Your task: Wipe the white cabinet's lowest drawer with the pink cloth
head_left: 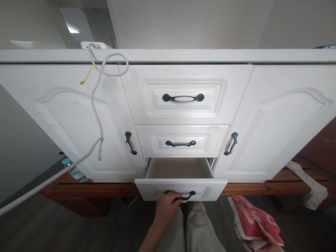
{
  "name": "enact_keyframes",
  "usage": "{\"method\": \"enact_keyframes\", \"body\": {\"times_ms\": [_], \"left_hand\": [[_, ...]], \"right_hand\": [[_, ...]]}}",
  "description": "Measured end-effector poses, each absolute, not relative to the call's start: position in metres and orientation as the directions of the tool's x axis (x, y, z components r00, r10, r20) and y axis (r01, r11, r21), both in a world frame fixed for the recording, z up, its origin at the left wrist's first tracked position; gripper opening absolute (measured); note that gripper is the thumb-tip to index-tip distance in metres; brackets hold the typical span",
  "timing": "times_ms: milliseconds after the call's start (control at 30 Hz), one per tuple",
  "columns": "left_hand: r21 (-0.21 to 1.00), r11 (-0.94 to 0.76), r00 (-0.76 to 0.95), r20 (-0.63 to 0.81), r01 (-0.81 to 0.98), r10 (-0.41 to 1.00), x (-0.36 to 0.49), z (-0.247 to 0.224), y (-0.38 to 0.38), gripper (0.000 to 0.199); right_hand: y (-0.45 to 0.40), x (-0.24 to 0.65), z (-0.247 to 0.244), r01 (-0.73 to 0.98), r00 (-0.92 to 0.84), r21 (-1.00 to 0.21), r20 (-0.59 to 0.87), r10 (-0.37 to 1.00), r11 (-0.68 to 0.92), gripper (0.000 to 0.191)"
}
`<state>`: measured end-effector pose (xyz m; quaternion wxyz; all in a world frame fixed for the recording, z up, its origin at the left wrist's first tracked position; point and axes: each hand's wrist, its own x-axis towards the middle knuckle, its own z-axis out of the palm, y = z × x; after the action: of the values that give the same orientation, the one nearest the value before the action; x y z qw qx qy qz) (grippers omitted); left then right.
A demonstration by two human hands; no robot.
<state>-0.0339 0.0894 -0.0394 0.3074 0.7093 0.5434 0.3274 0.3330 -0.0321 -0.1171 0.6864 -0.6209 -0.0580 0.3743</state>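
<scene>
My left hand has its fingers closed round the left part of the dark handle on the bottom drawer. That drawer is pulled out of the white cabinet, and its visible interior shows only a bare bottom. Down at the right, my right hand grips a folded red and white cloth with pale lettering, off to the side of the drawer. Above, the middle drawer and the top drawer are closed.
A white cable with a yellow tag hangs from a power strip across the left door. Below stands a wooden bench, bearing a clear bottle with a teal cap on the left and a white cloth on the right.
</scene>
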Motion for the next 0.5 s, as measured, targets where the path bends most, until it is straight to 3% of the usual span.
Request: {"method": "enact_keyframes", "body": {"times_ms": [133, 367, 500], "left_hand": [[0.793, -0.24, 0.211, 0.143, 0.56, 0.967, -0.033, -0.036, 0.11, 0.013], [0.762, -0.279, 0.214, 0.186, 0.584, 0.959, -0.03, -0.048, 0.151, 0.012], [0.753, -0.314, 0.221, 0.225, 0.578, 0.949, -0.029, -0.055, 0.172, 0.011]], "right_hand": [[-0.028, 0.319, -0.101, -0.687, 0.605, -0.727, -0.56, 0.567, 0.015, 0.029], [-0.023, 0.306, -0.085, -0.762, 0.504, -0.648, -0.578, 0.642, 0.015, 0.076], [-0.022, 0.299, -0.079, -0.78, 0.443, -0.625, -0.602, 0.665, -0.046, 0.083]]}}
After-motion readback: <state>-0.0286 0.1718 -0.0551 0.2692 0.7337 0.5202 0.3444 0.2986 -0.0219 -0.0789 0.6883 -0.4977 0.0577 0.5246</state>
